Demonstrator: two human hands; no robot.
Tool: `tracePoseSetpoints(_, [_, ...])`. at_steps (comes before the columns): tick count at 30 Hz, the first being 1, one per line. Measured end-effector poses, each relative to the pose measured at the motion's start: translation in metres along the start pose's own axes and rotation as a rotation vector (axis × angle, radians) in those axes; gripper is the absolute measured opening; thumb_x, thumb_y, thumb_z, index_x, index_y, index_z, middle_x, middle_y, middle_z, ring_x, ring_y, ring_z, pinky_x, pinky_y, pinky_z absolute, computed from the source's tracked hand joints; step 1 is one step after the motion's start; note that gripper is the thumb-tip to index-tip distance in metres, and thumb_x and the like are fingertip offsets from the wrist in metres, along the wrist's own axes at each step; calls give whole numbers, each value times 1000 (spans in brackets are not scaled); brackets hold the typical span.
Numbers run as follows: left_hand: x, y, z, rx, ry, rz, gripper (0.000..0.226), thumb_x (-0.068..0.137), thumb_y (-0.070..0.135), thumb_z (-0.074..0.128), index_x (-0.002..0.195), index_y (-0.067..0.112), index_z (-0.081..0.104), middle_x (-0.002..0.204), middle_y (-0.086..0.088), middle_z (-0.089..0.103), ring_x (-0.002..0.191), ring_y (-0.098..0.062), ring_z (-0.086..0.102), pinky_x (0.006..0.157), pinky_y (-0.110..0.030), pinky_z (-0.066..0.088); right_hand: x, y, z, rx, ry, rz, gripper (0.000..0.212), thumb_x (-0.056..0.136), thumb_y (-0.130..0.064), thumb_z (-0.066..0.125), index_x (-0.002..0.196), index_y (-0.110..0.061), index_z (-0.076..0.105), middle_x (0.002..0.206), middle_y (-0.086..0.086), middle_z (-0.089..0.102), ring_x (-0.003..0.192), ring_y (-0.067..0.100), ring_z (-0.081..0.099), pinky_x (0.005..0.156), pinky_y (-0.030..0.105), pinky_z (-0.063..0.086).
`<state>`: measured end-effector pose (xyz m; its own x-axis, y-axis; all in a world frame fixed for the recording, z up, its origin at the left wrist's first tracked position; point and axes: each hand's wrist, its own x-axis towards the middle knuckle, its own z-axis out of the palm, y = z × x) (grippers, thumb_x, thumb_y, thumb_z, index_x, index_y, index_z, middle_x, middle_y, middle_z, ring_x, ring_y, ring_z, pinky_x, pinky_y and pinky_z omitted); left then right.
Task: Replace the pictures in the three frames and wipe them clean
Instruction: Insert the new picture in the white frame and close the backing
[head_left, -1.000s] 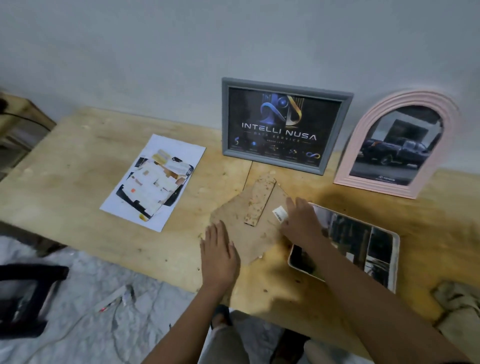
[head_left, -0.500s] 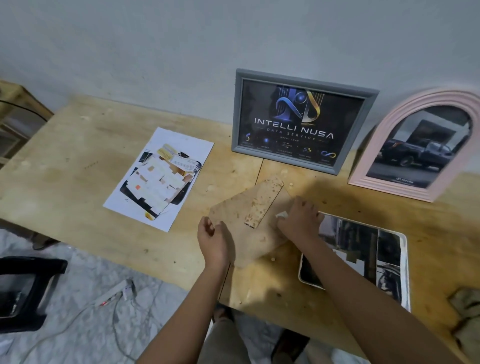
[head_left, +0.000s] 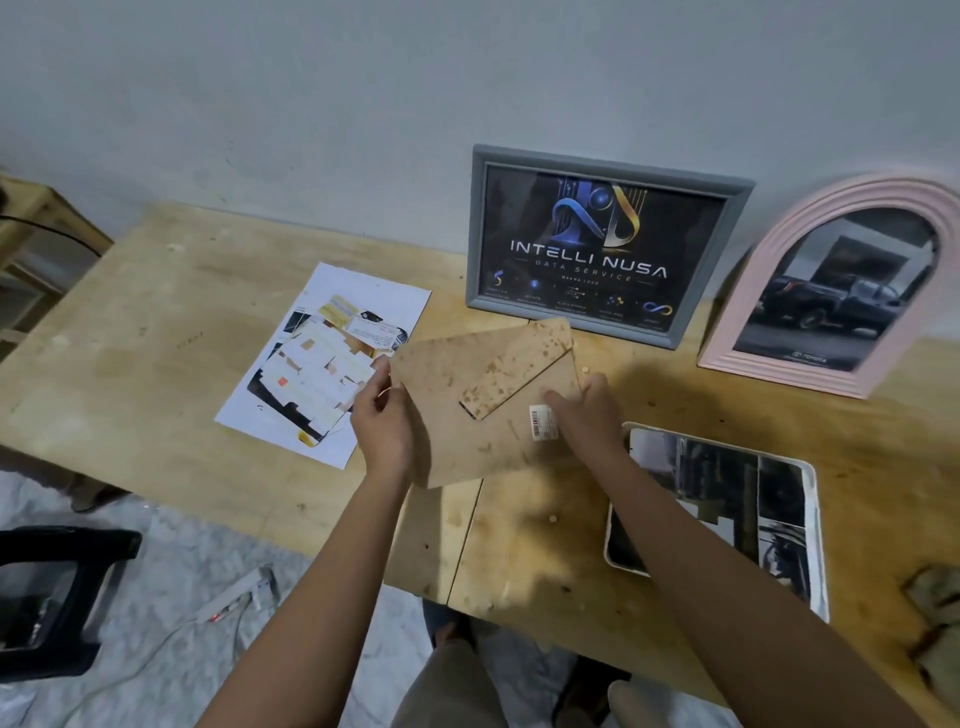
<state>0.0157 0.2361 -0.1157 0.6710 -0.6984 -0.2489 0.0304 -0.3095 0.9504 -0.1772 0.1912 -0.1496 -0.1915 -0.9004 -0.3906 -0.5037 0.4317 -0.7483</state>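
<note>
— Over the middle of the tabletop (head_left: 156, 338), what was being handled?

— A brown backing board (head_left: 488, 447), with stand leg (head_left: 519, 379) and barcode sticker (head_left: 541, 422) facing up. It was pinched at its left edge by the left hand (head_left: 382, 415), thumb on top. It was gripped at its right edge by the right hand (head_left: 582, 415), fingers curled over the face beside the sticker. It appeared raised and tilted; contact with the wood could not be told.

— Which step was judged to be in hand?

— The third frame. A grey frame (head_left: 571, 319) and a pink arched frame (head_left: 748, 312) were noted upright against the wall, pictures in. A white frame (head_left: 815, 519) was noted lying flat, just right of the board, with a dark picture showing and no back seen on it. Refitting was judged likelier than removal, though not certain.

— What did the next move call for?

— The board would likely need to be carried right, squared over the white frame and pressed home. Corners would want lining up, or the picture could be creased. Wiping was judged still to come: a cloth (head_left: 935, 613) lay untouched at the far right. A printed sheet (head_left: 332, 364) lay to the left, its corner seemingly under the board's raised left edge.
</note>
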Motion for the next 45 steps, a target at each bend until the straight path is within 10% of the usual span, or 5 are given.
tracePoseSetpoints(6, [-34, 12, 50, 132, -160, 91, 43, 80, 13, 44, 119, 3, 60, 116, -18, 60, 111, -26, 56, 98, -36, 42, -8, 8, -68, 192, 203, -3, 25, 87, -25, 62, 99, -14, 43, 103, 9, 49, 88, 20, 52, 57, 21, 37])
tracePoseSetpoints(9, [-76, 7, 83, 168, -202, 119, 39, 87, 3, 47, 125, -2, 55, 109, -19, 55, 91, -8, 49, 83, -14, 36, -18, 41, -111, 203, 266, 96, 14, 90, -23, 56, 96, -14, 46, 100, 7, 50, 81, 15, 49, 55, 21, 33])
tracePoseSetpoints(15, [-154, -26, 115, 268, -382, 71, 50, 91, 6, 49, 140, 9, 41, 130, -1, 46, 123, -17, 46, 96, -18, 34, -51, 114, -165, 43, 300, 187, 16, 92, -22, 52, 82, -10, 48, 75, 2, 48, 65, 14, 47, 49, 25, 30])
tracePoseSetpoints(24, [-178, -70, 119, 510, -576, 194, 56, 86, 34, 42, 136, 9, 47, 135, -8, 52, 125, -23, 44, 105, -42, 39, -72, 163, -173, -138, 381, 279, 15, 92, -24, 51, 89, -9, 49, 91, 8, 52, 67, 12, 43, 49, 24, 26])
tracePoseSetpoints(45, [-167, -88, 125, 783, -674, 506, 53, 94, 20, 47, 144, 16, 32, 154, -5, 23, 142, -17, 17, 109, -18, 15, -48, 180, -168, -121, 388, 242, 19, 86, -19, 58, 85, -9, 43, 94, 11, 46, 85, 26, 47, 65, 33, 35])
